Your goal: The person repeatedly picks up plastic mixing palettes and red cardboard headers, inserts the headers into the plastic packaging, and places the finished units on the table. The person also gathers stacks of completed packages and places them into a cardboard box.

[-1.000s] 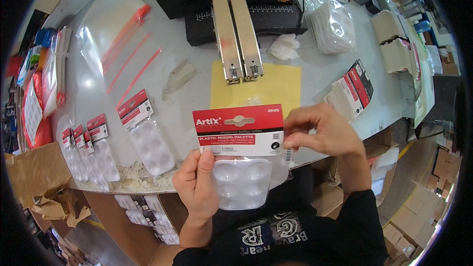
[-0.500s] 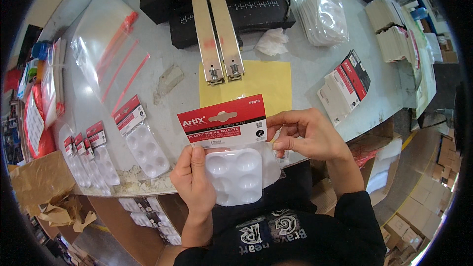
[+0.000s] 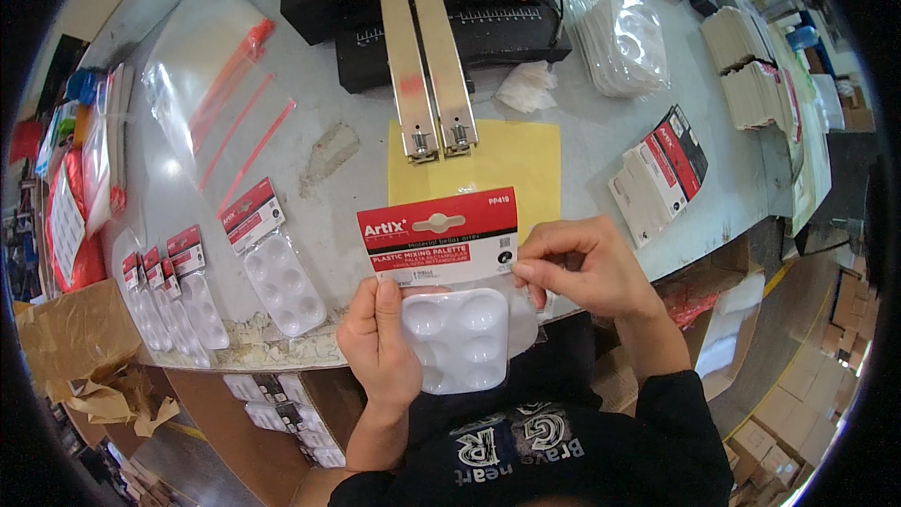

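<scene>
A white plastic paint palette with round wells is in front of me, just off the table's near edge. Above it spreads a red, black and white header card with a hanging slot. My left hand is closed on the palette's left side, its thumb lying over the front at the card's lower corner. With thumb and forefinger, my right hand pinches the card's lower right corner. Clear film shows beside the palette on the right, below that hand.
Several carded palettes lie along the left edge. A black machine with two metal bars stands behind a yellow sheet. To the right are header cards and bagged palettes. Clear bags lie at back left; cardboard boxes stand below.
Both hands and the palette with its card have shifted slightly right in view, as has much of the table. My right fingers now pinch closer at the card's lower corner.
</scene>
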Motion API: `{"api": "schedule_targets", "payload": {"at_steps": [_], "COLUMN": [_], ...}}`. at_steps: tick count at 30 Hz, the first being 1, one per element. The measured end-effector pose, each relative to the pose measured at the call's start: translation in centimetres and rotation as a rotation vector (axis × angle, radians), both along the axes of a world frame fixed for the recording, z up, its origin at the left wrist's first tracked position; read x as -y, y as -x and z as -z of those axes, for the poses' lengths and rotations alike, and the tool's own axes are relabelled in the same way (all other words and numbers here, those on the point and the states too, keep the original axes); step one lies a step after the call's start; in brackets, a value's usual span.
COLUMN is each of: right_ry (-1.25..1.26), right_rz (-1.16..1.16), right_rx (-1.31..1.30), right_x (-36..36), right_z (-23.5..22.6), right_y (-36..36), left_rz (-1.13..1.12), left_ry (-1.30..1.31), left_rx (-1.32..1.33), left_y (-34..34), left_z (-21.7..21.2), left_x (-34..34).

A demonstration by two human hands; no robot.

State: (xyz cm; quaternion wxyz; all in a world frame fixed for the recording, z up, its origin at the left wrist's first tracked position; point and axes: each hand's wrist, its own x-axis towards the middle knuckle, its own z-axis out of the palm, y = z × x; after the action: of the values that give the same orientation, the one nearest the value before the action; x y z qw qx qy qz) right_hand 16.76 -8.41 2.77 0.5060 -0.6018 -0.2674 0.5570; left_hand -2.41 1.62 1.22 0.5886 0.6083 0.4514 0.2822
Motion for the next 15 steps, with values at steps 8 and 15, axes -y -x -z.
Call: {"api": "schedule_targets", "payload": {"at_steps": [8,15], "right_ry": [0.132,0.025], "right_rz": [0.246,0.482], "right_rx": [-0.229,-0.208], "right_x": [-3.4,-6.4], "right_z": [2.9,6.5], "right_y": [0.3,-0.3], "left_rz": [0.083,0.06], "left_ry": [-0.039,-0.022], "left_rx": [-0.228,-0.115], "left_y": [-2.1,-4.9], "left_z": [1.2,6.0], "left_x": [-3.8,-7.2]}}
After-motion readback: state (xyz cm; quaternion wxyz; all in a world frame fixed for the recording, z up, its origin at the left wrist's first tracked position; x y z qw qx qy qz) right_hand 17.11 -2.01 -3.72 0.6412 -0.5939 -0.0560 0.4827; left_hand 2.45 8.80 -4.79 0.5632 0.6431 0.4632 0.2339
